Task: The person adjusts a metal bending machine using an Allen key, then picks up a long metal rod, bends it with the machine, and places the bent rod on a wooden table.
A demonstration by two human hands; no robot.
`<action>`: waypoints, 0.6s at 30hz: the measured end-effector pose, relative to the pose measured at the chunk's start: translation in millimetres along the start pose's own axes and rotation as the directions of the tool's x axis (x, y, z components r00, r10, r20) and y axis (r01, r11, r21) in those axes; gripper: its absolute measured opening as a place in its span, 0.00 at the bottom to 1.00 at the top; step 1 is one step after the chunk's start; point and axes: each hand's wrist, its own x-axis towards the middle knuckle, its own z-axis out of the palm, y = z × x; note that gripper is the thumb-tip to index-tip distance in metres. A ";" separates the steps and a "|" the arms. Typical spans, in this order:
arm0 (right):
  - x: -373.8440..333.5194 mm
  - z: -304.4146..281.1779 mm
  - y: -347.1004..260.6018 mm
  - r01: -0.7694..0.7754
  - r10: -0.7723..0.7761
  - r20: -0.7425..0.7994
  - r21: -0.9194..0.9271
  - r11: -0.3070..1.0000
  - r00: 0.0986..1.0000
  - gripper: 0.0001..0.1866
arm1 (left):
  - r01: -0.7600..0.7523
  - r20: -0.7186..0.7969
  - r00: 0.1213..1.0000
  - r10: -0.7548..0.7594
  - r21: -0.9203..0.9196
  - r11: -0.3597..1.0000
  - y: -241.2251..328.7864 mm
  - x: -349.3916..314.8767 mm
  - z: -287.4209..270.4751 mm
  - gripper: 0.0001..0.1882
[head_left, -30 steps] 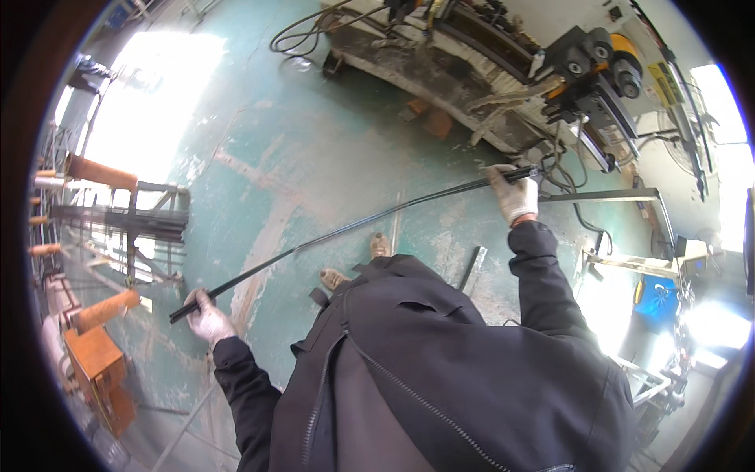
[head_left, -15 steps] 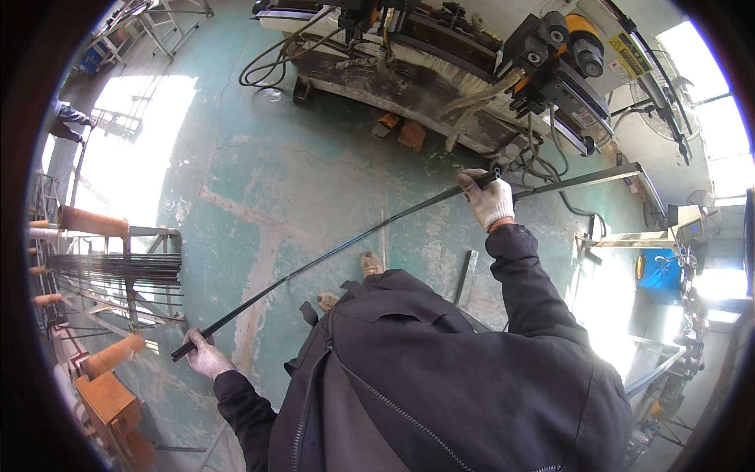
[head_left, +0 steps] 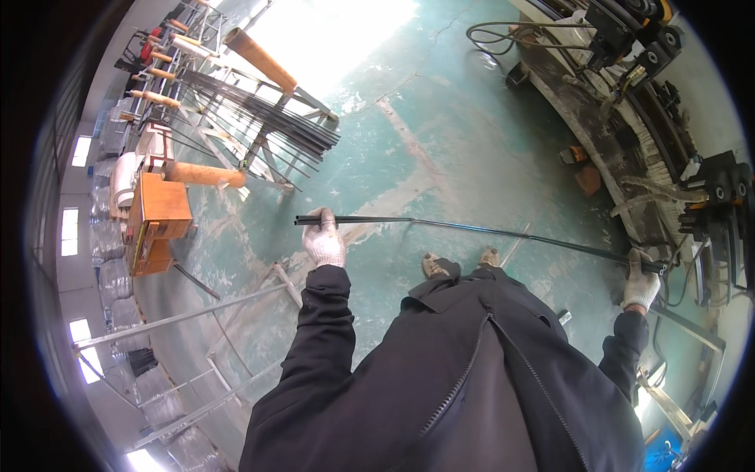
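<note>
The gloved left hand [head_left: 323, 242], clenched in a grip, is left of centre in the frame; the left forearm [head_left: 316, 326] rises to it from below. The gloved right hand [head_left: 642, 285], also clenched, sits slightly lower at the right, above the right forearm [head_left: 627, 346]. Both are spread wide apart.

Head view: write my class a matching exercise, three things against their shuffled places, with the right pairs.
1. Slender, glossy black tubes
2. Long, thin dark rods
3. Box-shaped orange-brown cabinet

A. Lying on a grey metal frame
B. Below the rods, towards the picture's left edge
C. Held by the white-gloved left hand and white-gloved right hand

Pairs: 1-C; 2-A; 3-B
</note>
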 end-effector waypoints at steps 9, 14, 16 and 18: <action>-4.0 1.9 1.1 -0.069 0.068 0.013 0.161 0.985 0.998 0.19 | 0.002 0.017 1.000 -0.002 0.023 1.000 7.3 -1.8 -0.9 0.07; -6.8 -2.2 -0.7 -0.033 0.033 0.003 0.076 0.997 0.999 0.21 | -0.007 0.006 1.000 0.007 0.013 1.000 1.9 -0.3 -1.2 0.07; -6.7 -1.0 -0.6 -0.024 0.021 0.018 0.137 0.990 1.000 0.22 | 0.015 0.012 1.000 -0.015 0.011 1.000 -2.2 1.2 -3.4 0.07; -6.4 1.3 0.3 -0.066 0.067 -0.005 0.121 0.990 0.998 0.21 | -0.044 0.028 0.999 0.042 0.056 0.997 -8.2 4.0 -6.1 0.07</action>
